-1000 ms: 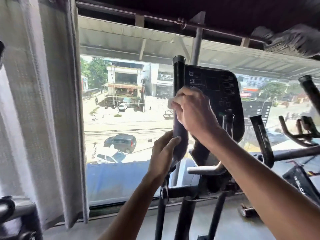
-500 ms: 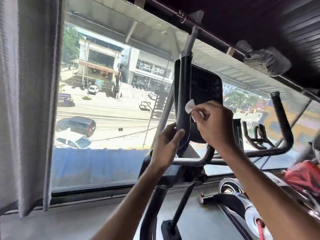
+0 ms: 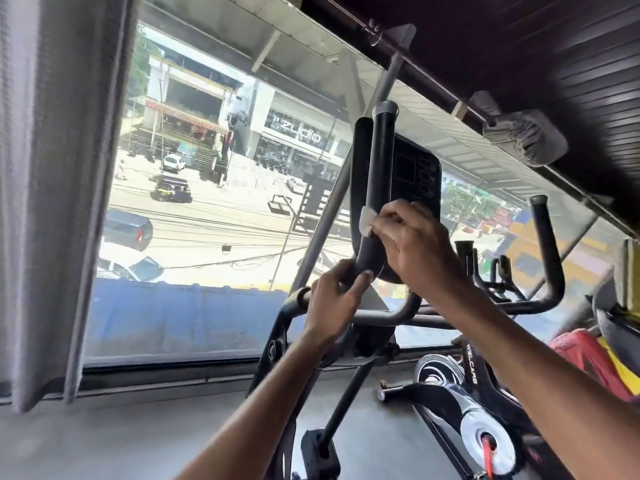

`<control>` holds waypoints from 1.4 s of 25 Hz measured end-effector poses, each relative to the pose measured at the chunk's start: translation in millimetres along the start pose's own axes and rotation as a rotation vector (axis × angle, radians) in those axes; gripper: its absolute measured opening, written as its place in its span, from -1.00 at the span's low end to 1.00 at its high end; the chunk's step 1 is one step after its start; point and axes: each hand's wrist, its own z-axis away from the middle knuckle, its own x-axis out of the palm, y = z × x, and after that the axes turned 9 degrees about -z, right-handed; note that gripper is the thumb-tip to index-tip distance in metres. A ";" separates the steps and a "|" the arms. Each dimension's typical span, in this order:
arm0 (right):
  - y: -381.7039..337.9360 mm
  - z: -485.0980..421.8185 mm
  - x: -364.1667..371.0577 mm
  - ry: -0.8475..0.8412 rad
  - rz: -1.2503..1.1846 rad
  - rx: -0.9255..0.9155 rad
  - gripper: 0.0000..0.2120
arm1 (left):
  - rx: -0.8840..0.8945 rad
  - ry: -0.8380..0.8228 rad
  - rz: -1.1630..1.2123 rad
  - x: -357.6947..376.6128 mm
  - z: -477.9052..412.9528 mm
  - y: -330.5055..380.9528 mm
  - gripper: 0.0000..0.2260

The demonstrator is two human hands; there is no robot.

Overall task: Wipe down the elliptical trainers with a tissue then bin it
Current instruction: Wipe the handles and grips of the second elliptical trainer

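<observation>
Mid-wipe: your right hand (image 3: 412,247) pinched the tissue (image 3: 366,221) against the upright handlebar (image 3: 379,181), just beside the console (image 3: 415,168). Your left hand (image 3: 332,299) gripped that bar lower down. Judged early: further wiping and the binning not yet done

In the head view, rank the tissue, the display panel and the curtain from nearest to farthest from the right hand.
1. tissue: pinched in the right hand, against the handlebar.
2. display panel: just above and behind the hand.
3. curtain: far off at the left, beside the window.
</observation>
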 end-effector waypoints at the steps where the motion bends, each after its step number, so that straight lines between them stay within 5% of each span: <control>1: 1.7 -4.6 0.0 0.011 -0.014 0.023 -0.86 | -0.015 -0.002 0.004 -0.6 0.8 -0.6 -0.67; 5: -12.7 2.3 13.9 -0.176 0.105 -0.155 -0.82 | -0.008 -0.016 0.008 -1.8 1.7 -5.5 -0.71; 11: -27.1 21.4 14.6 -0.105 -0.018 -0.049 -0.83 | 0.005 0.007 0.289 -11.3 8.5 -2.7 -0.69; 14: -33.7 33.8 11.2 -0.010 -0.440 0.262 -0.83 | 0.144 -0.029 0.335 -27.6 10.8 6.9 -0.60; 17: -27.5 38.1 4.5 0.000 -0.821 0.613 -0.83 | 0.128 -0.034 0.239 -41.2 7.6 15.0 -0.80; 21: -31.5 37.9 -7.7 -0.031 -1.073 0.724 -0.81 | 0.012 0.059 0.199 -46.4 4.4 26.8 -0.96; 25: -20.5 29.7 -9.1 0.079 -0.671 0.640 -0.80 | -0.032 0.079 0.157 -37.1 -10.2 34.6 -0.86; 29: -25.5 32.7 -2.4 0.177 -0.126 0.232 -0.80 | -0.093 0.113 0.138 -25.6 -21.5 35.5 -0.83; 35: -20.8 21.5 11.5 0.021 -0.040 0.168 -0.79 | -0.253 0.008 0.325 -26.5 -16.2 31.6 -0.87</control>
